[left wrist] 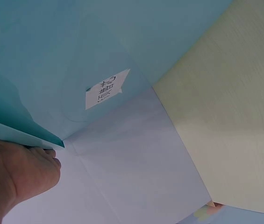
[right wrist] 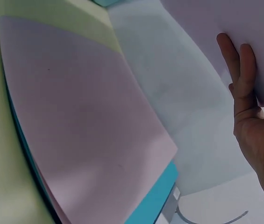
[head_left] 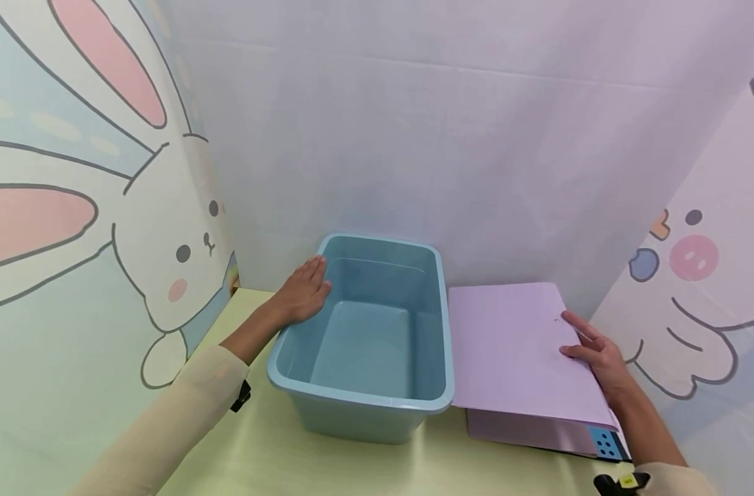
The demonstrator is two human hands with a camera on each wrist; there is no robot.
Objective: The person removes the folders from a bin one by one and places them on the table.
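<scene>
My left hand [head_left: 300, 293] rests on the left rim of a blue plastic bin [head_left: 358, 394], its fingers lying together along the edge. In the left wrist view a white handwritten label [left wrist: 107, 88] is stuck to the bin's outer wall. To the right of the bin, my right hand [head_left: 600, 358] pinches the right edge of a purple folder [head_left: 520, 344], two fingers showing on its upper face. That panel is raised at an angle. Below it lies another purple panel [right wrist: 85, 112], over a blue board [right wrist: 157, 196].
Everything stands on a pale yellow table [head_left: 364, 472]. A lilac curtain [head_left: 445, 151] hangs close behind the bin. Printed side panels flank it, with a rabbit [head_left: 172, 248] at left and a white cartoon figure [head_left: 675, 310] at right.
</scene>
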